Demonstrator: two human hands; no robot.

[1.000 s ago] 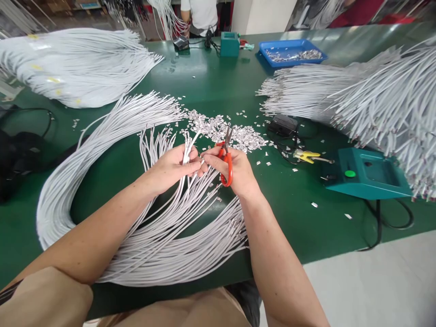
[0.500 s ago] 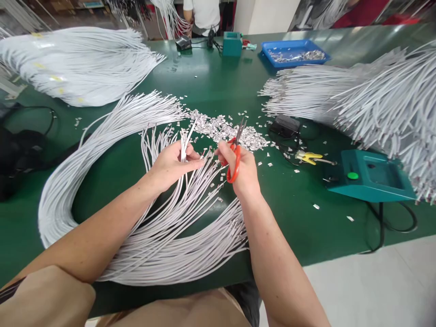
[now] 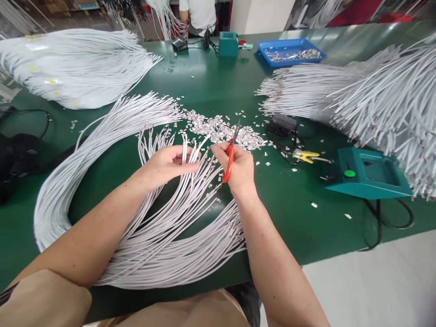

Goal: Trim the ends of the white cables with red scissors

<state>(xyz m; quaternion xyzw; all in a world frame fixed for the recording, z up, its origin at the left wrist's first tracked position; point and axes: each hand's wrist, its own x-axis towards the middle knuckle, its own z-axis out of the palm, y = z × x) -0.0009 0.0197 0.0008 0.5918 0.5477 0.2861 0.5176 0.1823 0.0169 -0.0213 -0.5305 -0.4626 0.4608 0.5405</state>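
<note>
My left hand is closed around a few thin white cables, holding their ends upright over the green table. My right hand grips red-handled scissors, blades pointing up and away, right beside those cable ends. Its thumb and forefinger reach toward the cable tips. Under both hands a large looped bundle of white cables fans across the table. A heap of small white cut-off scraps lies just beyond the scissors.
Big white cable bundles lie at the far left and right. A teal box with a green button, a yellow-handled tool, a black device and a blue tray stand to the right. Another person stands at the far end.
My right hand with the scissors moved apart from the left hand, then back toward the cable ends. The left hand lowered slightly, still gripping the cables.
</note>
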